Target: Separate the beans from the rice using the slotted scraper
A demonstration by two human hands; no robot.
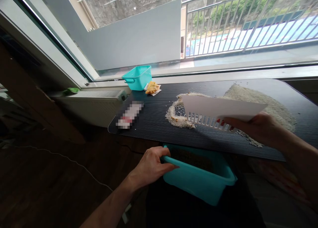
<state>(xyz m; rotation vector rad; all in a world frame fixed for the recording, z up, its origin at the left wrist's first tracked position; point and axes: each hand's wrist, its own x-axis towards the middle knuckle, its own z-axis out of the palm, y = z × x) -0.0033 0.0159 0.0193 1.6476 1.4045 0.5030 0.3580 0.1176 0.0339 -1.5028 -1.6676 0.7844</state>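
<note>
My left hand (pixel 157 161) is closed on the left end of a turquoise tub's rim, with its fingers wrapped over the edge. The tub (pixel 193 181) is tilted below the table's front edge, and dark loose material shows inside. Over the table, my right hand (pixel 258 127) grips a flat white plastic piece (pixel 221 107) with a row of slots along its lower side. Something red, too small to name, shows through the slots by the fingers. Pale granules (pixel 180 120) lie in a curved band under the white piece, and a broader spread of granules (pixel 263 102) covers the right side.
The dark table (pixel 154 122) stands against a window. At its far left are a small turquoise bin (pixel 141 77), a crumpled yellow cloth (pixel 152 87) and a blurred-out flat object (pixel 130 115). A radiator (pixel 96 104) is on the left; a white cable (pixel 81 166) crosses the floor.
</note>
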